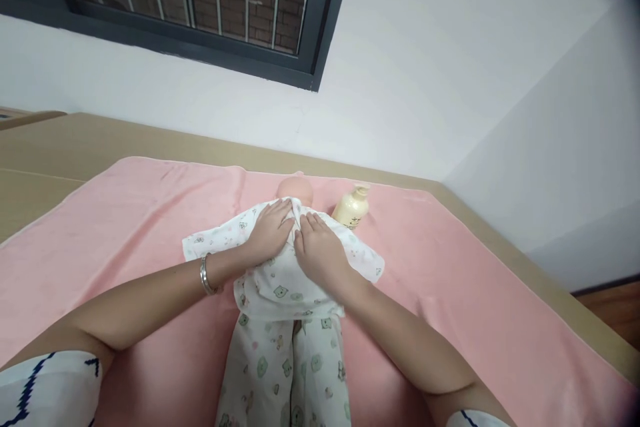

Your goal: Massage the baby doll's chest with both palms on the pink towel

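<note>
A baby doll lies on its back with its smooth round head (295, 189) at the far end; its face is mostly out of sight. It wears a white long-sleeved top (283, 290) and matching trousers (320, 367), both printed with small green animal faces. My left hand (271, 230) rests on the left of the chest near the collar, fingers stretched out. Beside it, my right hand (320, 247) lies flat on the right of the chest, fingers extended toward the neckline. A narrow gap separates the fingertips over the front opening.
A pink blanket (150, 233) with folds lies under the doll, on a light wooden surface (45, 147). To the right of the head stands a cream pump bottle (352, 208), slightly tilted. Behind are a white wall (390, 80) and a dark-framed barred window (225, 53).
</note>
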The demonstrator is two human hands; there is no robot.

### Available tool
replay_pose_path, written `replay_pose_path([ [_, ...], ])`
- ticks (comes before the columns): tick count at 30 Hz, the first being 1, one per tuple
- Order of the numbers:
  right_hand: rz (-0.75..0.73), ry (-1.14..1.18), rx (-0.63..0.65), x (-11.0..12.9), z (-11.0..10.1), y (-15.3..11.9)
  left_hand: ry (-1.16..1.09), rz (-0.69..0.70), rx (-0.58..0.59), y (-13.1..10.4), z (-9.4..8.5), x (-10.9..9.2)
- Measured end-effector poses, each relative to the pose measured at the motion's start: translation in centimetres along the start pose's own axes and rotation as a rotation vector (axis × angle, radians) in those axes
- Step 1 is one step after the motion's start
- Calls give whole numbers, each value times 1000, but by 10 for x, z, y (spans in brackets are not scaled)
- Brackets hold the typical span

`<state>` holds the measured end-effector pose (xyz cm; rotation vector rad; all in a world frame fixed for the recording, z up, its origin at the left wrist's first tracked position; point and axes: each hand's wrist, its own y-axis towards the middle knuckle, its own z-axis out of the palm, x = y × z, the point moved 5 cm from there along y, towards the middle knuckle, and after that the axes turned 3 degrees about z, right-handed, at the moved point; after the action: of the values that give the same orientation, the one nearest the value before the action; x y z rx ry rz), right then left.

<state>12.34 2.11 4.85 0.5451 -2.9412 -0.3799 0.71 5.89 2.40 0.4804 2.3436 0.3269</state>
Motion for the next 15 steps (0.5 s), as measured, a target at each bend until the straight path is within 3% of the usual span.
replay_pose_path([
  [8,125,186,81,-37,5,27,119,76,-61,-27,12,-15],
  [15,94,-5,63,-12,3,7,-5,-98,-7,-8,11,6],
])
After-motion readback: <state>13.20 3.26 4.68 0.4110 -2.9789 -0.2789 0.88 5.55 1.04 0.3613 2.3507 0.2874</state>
